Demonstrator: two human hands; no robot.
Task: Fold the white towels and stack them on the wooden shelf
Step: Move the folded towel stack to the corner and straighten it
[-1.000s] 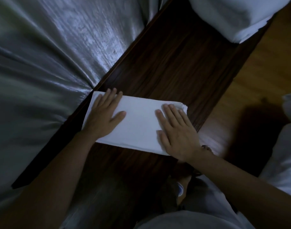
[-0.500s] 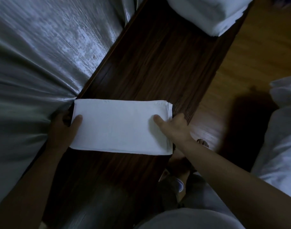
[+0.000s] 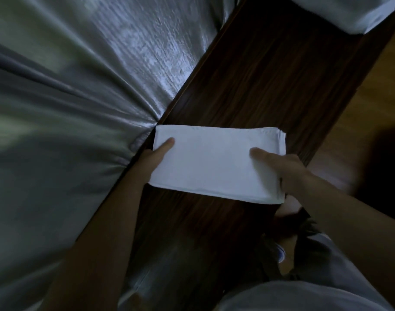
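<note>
Here both hands (image 3: 288,173) pinch the folded towel (image 3: 216,162) by its ends.

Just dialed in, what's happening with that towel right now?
A person holds a folded white towel at both short ends over the dark wooden shelf. The left hand and the right hand each have a thumb on top and fingers tucked underneath. More folded white towels sit at the far end of the shelf. Grey fabric lies along the shelf's left side.
</note>
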